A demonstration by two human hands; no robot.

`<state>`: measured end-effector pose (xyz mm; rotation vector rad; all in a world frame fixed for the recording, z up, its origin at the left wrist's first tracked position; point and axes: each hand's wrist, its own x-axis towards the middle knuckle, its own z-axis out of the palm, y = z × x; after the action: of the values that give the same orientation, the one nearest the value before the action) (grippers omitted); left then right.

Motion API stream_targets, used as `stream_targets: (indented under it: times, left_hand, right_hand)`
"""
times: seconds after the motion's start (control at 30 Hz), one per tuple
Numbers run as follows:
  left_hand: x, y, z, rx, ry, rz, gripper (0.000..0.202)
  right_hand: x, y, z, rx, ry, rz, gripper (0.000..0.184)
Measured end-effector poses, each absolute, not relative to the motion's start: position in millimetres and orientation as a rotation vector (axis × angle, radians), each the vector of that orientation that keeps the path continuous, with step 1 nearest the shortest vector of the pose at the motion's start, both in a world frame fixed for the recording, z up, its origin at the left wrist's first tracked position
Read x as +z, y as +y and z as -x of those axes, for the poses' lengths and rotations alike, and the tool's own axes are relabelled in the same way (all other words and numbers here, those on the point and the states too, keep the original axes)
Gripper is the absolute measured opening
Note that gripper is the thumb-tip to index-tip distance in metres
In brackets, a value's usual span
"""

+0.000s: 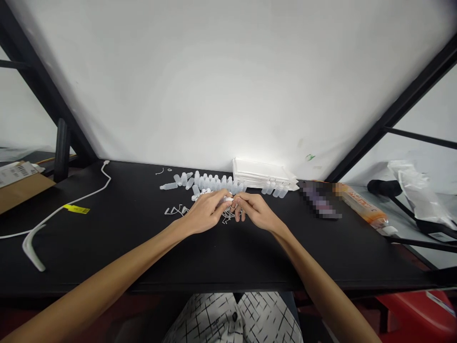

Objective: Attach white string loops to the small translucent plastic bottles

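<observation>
My left hand point(209, 210) is closed, its thumb and forefinger pinching a small white plastic bottle point(227, 198) that is mostly hidden by the fingers. My right hand point(256, 210) meets it at the same spot, thumb and forefinger pressed together at the bottle's end; what they pinch is too small to make out. Just beyond both hands stand several translucent squeeze bottles point(210, 183) in a cluster, with a few lying on their sides at the left. Thin bent white strips point(173, 210) lie beside my left hand, and more are under the fingers.
A stack of flat white packets point(262, 172) lies against the wall, with several small bottles point(274, 188) before it. On the right are a blurred-out dark object point(319, 201) and an orange package point(362, 205). A white cable point(80, 197) with a yellow tag crosses the black table's left side.
</observation>
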<state>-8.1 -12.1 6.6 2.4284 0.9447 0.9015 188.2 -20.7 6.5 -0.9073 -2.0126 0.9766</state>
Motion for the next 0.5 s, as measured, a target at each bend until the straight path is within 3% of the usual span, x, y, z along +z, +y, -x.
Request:
stream_targets:
  times: [0.27, 0.5]
  left_hand:
    - [10, -12, 8, 0.907, 0.894, -2.349, 0.024]
    - [10, -4, 9, 0.918, 0.906, -2.253, 0.032]
  right_hand:
    - [15, -22, -187, 1.004, -2.007, 0.917, 0.037]
    - [13, -14, -194, 0.796, -1.857, 0.978, 0.03]
